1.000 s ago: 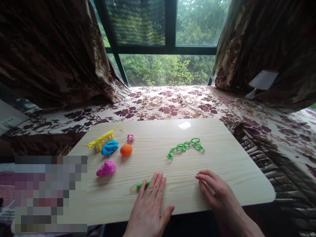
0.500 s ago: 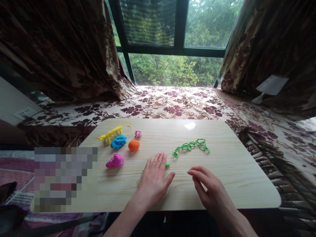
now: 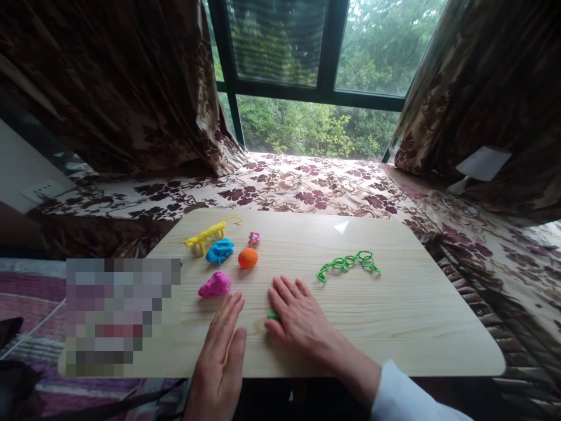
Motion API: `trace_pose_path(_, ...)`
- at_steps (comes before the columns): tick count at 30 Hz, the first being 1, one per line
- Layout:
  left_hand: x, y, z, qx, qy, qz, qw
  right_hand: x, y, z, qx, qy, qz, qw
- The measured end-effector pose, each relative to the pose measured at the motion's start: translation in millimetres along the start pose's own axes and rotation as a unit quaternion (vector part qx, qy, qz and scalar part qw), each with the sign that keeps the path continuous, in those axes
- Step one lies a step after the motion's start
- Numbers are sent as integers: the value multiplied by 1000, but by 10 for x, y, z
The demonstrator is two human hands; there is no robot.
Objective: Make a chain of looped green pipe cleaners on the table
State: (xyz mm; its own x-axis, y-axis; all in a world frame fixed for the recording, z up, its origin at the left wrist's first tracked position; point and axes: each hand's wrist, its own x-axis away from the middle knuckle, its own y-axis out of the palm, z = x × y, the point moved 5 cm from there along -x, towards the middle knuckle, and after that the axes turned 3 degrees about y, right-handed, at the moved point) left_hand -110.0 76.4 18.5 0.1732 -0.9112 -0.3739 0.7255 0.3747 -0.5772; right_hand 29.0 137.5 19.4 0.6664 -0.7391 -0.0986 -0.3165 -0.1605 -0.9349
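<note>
My right hand [image 3: 298, 316] lies flat on the table with its fingers spread, pressing over a green clay roll [image 3: 273, 316]. Only one end of that roll shows, beside the thumb; the rest is hidden under the palm. To its left, my left hand [image 3: 221, 354] hovers at the near edge, fingers stretched out and holding nothing. Just beyond its fingertips sits a pink spotted clay lump [image 3: 215, 284]. A chain of green clay rings [image 3: 348, 262] rests beyond my right hand, to the right.
On the wooden table [image 3: 416, 327], at the left, are a yellow clay animal [image 3: 208, 235], a blue clay piece [image 3: 220, 251], an orange clay ball [image 3: 248, 258] and a small pink-and-white piece [image 3: 254, 237]. A blurred patch covers the left corner. A lamp [image 3: 482, 164] stands right of the window.
My left hand has lifted off the green roll and drawn back to the left. My right hand has moved left and now presses on the roll. The view has shifted slightly.
</note>
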Motion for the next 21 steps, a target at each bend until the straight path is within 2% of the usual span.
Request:
trace_pose_path(2, 35, -49, -35, 22, -12, 22, 999, 230, 87, -103, -2, -43, -41, 998)
trace_pose_path(4, 49, -101, -61, 34, -18, 39, 999, 342, 119, -155, -4, -81, -65, 995)
trace_pose_path(6, 42, -129, -62, 39, -15, 45, 998, 202, 111, -91, 7, -56, -59, 997)
trace_pose_path(9, 27, -106, -31, 37, -15, 44, 998, -251, 78, 101, 35, 39, -14, 999)
trace_pose_path(11, 39, -69, -19, 40, -25, 47, 998, -388, 78, 151, 45, 72, 0, 996)
trace_pose_path(13, 69, -43, -31, 48, -39, 59, 996, -263, 91, 68, 43, 39, -2, 998)
trace_pose_path(17, 92, -31, -68, 52, -41, 70, 995, 200, 144, -170, 20, -65, -51, 996)
trace_pose_path(19, 60, -33, -52, 51, -31, 58, 996, 114, 141, -123, 21, -40, -49, 998)
trace_pose_path(21, 16, -42, -5, 50, -22, 48, 997, -171, 118, 5, 27, 14, -23, 999)
